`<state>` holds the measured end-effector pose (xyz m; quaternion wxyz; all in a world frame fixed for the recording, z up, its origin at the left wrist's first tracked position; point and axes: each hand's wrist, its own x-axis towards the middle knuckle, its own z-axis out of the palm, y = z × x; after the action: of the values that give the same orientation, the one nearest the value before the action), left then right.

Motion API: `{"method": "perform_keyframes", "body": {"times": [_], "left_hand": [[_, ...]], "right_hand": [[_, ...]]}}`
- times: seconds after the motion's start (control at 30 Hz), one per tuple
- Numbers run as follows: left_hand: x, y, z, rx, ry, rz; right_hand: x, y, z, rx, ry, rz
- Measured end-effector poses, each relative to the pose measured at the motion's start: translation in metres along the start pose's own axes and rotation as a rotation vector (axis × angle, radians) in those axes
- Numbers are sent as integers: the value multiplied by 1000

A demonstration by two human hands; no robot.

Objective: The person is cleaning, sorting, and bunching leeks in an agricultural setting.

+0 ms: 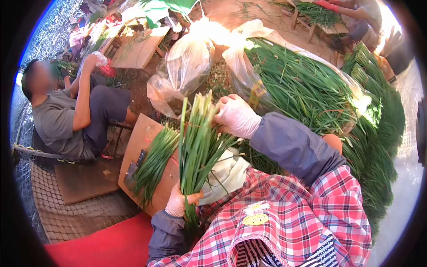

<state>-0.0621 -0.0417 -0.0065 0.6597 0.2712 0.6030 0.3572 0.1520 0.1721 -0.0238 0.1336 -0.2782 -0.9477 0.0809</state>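
My left hand, in a thin pale glove, is wrapped around the lower, leafy part of a bunch of green chives. The bunch stands upright in front of me with its pale stem ends on top. At those ends my right hand, also gloved, has its fingers pinched together on some chive stems at the right edge. Left of the bunch, a smaller pile of chives lies on a wooden board. A knife lies partly under that pile.
A big heap of chives lies on plastic sheeting to the right, with more bundles beyond. Clear plastic bags stand ahead. A person sits at left; another person's red-gloved hand is at top right. A red cloth lies lower left.
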Motion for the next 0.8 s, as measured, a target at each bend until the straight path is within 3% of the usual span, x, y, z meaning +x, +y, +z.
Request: {"method": "perform_keyframes", "body": {"times": [0.33,0.43,0.5,0.53,0.57,0.6,0.63,0.7,0.77,0.8], "left_hand": [[-4,-6,-10,-33,-98,-42],[-9,-10,-18,-41,-161,-43],[-13,-12,-27,-23,-193,-51],[-18,-13,-34,-2,-201,-62],[-22,-14,-41,21,-208,-70],[-26,-14,-47,43,-211,-76],[-31,-16,-52,54,-212,-85],[-38,-15,-61,90,-219,-115],[-37,-7,-48,87,-203,-103],[-33,-5,-46,118,-213,-115]], "right_hand": [[-5,-6,8,-77,-78,-173],[-9,1,3,58,-113,90],[-17,26,-5,125,11,213],[-23,47,6,384,143,306],[-28,64,-2,302,221,409],[-40,99,22,567,324,631],[-48,112,9,194,30,654],[-49,131,44,-77,-534,673],[-38,74,-8,6,-377,545],[-27,61,-12,313,-300,497]]}}
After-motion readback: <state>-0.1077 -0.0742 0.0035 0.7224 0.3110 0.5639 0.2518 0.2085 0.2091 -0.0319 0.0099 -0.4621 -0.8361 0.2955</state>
